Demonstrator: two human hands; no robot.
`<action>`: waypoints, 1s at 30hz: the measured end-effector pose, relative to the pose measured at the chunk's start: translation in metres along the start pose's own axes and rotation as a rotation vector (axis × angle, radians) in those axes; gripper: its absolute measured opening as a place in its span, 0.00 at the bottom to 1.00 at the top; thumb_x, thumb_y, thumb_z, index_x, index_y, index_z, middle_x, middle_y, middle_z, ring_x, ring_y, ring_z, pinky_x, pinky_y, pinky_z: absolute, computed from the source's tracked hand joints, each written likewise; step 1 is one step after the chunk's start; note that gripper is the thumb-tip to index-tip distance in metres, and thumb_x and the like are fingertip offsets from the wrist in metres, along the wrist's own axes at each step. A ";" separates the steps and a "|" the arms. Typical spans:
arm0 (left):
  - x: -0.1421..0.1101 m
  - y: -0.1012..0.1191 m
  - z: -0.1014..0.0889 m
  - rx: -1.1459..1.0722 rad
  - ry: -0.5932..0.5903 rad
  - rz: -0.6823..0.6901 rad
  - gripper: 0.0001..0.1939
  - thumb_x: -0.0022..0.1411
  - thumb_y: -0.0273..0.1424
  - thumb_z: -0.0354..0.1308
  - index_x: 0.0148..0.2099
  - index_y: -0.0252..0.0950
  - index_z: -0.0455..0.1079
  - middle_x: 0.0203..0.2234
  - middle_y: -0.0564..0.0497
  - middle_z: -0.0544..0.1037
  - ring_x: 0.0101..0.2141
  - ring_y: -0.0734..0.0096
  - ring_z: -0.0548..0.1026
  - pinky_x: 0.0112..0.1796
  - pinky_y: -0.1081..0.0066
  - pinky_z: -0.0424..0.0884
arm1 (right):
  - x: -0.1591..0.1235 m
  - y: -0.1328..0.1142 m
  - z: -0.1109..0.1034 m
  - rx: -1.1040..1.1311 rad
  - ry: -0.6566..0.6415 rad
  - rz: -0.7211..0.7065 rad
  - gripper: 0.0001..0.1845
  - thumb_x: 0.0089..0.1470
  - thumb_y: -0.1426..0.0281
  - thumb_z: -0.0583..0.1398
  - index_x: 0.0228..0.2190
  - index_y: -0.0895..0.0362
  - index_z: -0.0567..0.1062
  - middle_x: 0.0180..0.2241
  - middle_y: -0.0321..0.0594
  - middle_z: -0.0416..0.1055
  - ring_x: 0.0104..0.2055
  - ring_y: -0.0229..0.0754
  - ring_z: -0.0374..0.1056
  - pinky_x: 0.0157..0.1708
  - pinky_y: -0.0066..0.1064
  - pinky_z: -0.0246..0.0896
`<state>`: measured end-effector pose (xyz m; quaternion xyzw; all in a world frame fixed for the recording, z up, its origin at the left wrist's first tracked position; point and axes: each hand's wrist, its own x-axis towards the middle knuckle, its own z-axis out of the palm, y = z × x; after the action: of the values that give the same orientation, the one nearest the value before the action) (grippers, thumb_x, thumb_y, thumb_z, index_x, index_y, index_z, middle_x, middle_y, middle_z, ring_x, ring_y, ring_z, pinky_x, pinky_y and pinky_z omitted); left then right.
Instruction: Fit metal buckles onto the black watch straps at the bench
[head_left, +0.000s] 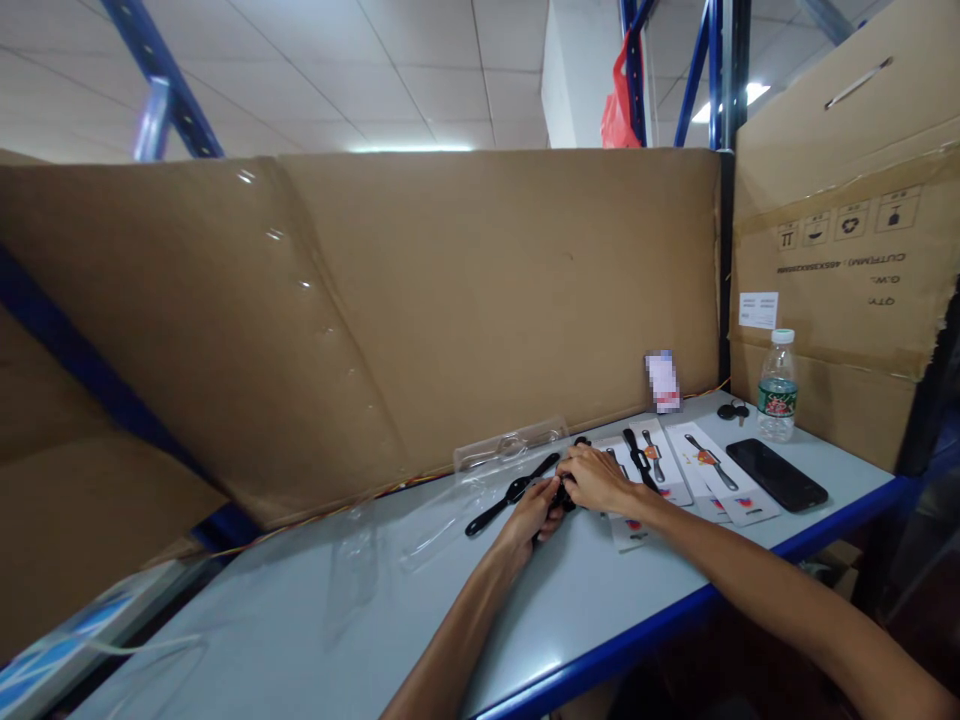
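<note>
My left hand point(534, 512) and my right hand point(596, 478) meet over the table, fingers closed around one black spokeshave point(568, 497). The fingers cover much of it. Just left of my hands lies a second black spokeshave point(516, 490), its two handles stretched out to either side. To the right, another black spokeshave point(637, 458) rests on printed cards point(679, 490) that carry pictures of the same tool. Behind and left of my hands are clear plastic blister packs point(480, 458).
A black phone point(777, 474), a water bottle point(778, 390) and keys point(733, 412) are on the right. A small pixelated item point(664, 382) leans against the cardboard wall point(510, 300) behind the grey table point(300, 610). More clear plastic point(356, 560) lies left.
</note>
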<state>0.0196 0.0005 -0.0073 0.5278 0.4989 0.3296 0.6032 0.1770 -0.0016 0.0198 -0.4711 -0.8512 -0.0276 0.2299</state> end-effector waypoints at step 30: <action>-0.003 -0.003 0.003 0.036 -0.081 0.038 0.15 0.58 0.37 0.59 0.45 0.37 0.62 0.15 0.64 0.57 0.13 0.85 0.50 0.18 0.78 0.39 | 0.004 0.004 -0.008 -0.021 -0.106 -0.089 0.10 0.59 0.77 0.57 0.37 0.59 0.79 0.41 0.48 0.78 0.49 0.45 0.70 0.45 0.28 0.58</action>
<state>0.0214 -0.0035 -0.0093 0.5607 0.4700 0.3104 0.6069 0.1814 0.0020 0.0282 -0.4360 -0.8819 -0.0220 0.1781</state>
